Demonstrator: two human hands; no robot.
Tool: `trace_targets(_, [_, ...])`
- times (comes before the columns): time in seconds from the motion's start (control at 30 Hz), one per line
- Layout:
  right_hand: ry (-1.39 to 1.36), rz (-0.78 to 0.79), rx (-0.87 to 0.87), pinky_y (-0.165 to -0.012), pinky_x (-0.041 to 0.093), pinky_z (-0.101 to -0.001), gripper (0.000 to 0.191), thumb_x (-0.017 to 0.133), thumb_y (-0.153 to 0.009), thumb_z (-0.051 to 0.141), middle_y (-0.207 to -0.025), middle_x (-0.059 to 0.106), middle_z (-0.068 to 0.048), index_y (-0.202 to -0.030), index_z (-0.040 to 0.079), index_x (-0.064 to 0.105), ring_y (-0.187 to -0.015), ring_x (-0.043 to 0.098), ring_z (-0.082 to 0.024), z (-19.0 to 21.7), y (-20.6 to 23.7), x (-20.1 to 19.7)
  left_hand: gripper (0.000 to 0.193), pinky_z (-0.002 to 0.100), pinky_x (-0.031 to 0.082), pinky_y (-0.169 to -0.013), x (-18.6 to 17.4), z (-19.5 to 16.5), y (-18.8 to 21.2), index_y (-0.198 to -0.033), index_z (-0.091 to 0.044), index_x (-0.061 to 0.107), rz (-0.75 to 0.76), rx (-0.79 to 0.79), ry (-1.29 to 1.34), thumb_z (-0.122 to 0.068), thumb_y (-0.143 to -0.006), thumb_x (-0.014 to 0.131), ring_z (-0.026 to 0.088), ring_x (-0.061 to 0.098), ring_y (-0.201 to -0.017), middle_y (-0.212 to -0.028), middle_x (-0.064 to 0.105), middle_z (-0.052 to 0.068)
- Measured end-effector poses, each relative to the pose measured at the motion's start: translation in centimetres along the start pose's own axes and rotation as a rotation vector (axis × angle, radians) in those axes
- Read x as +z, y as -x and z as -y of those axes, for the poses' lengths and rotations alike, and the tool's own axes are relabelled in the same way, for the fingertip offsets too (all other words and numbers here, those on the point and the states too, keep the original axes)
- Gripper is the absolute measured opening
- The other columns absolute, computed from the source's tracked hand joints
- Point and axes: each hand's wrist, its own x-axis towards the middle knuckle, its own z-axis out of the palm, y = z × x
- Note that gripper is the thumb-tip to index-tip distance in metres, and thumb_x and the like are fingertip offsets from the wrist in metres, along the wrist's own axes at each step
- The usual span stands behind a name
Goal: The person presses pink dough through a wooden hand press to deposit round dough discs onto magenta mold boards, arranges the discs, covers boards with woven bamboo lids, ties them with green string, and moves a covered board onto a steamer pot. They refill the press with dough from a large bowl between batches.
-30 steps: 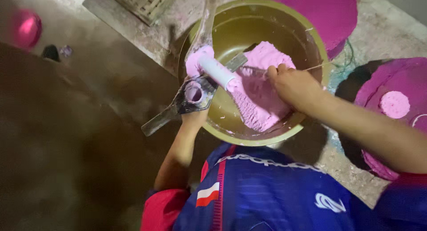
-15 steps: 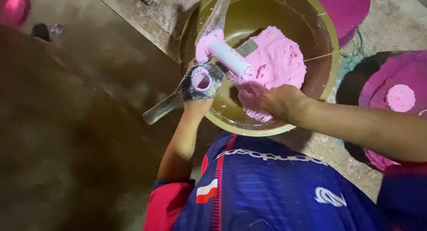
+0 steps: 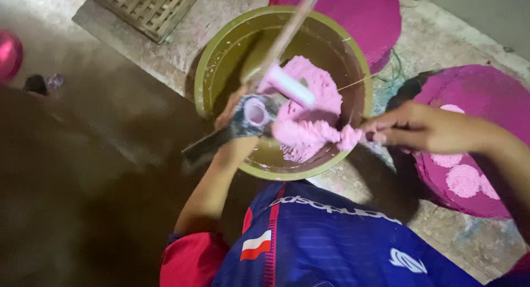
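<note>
An olive-green bowl (image 3: 220, 50) on the floor holds a mound of pink dough (image 3: 316, 89). Over its near side my left hand (image 3: 235, 146) grips a metal cylinder press (image 3: 255, 113), whose open top is filled with pink dough. A pale plunger (image 3: 290, 86) on a wooden stick (image 3: 288, 32) leans above the cylinder. At the bowl's right rim my right hand (image 3: 420, 127) pinches a stretched lump of pink dough (image 3: 316, 135) that reaches from the press towards the fingers.
A round pink tray (image 3: 486, 110) with pale pink discs lies to the right, and another pink round tray (image 3: 353, 11) sits behind the bowl. A woven bamboo mat (image 3: 146, 5) is at the top left. A pink object (image 3: 8, 55) rests at the far left.
My right hand has come out of the bowl to its right rim, pulling a lump of dough along. The left hand with the press has stayed over the bowl's near side.
</note>
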Motion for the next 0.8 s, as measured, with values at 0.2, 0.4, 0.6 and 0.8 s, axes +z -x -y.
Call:
trace_targets(0.2, [0.407,-0.317,-0.221,-0.070,0.059,-0.0402,0.031,0.059,-0.096,0.030,-0.099,0.079,-0.005,-0.120,0.017,0.074,-0.083,0.078,-0.022,2.5,0.9,-2.8,0.035,0.038,0.056,-0.098,4.0,-1.4,-0.4,-0.128,-0.014,0.065,0.250,0.107,-0.089,-0.019,-0.094,0.069,0.028,0.070,-0.111,-0.122,0.072,0.012])
trace_targets(0.4, [1.356,-0.572,-0.234,-0.057,0.055,-0.0359,0.028,0.058,-0.086,0.023,-0.089,0.068,-0.003,-0.111,0.012,0.066,-0.072,0.070,-0.022,7.9,-2.6,5.0,0.028,0.040,0.056,-0.098,5.1,-1.9,0.6,-0.128,-0.018,0.068,0.365,0.091,-0.163,-0.016,-0.102,0.058,0.030,0.071,-0.112,-0.123,0.073,0.011])
trace_targets(0.6, [1.132,-0.520,-0.258,-0.061,0.057,-0.0370,0.036,0.064,-0.080,0.019,-0.090,0.066,-0.007,-0.115,0.009,0.065,-0.075,0.069,-0.024,6.0,1.3,5.0,0.016,0.042,0.056,-0.081,2.6,-2.2,-0.1,-0.107,-0.012,0.071,0.467,0.059,-0.305,-0.021,-0.100,0.060,0.031,0.070,-0.093,-0.098,0.072,0.012])
trace_targets(0.8, [0.180,-0.791,-0.479,-0.081,0.057,-0.0446,0.050,0.067,-0.084,0.003,-0.112,0.069,-0.026,-0.133,-0.001,0.060,-0.099,0.070,-0.041,5.4,-1.3,4.3,0.030,0.040,0.058,-0.077,3.6,1.1,-2.1,-0.121,-0.009,0.066,-0.021,0.088,-0.348,-0.029,-0.098,0.067,0.033,0.069,-0.098,-0.117,0.064,0.021])
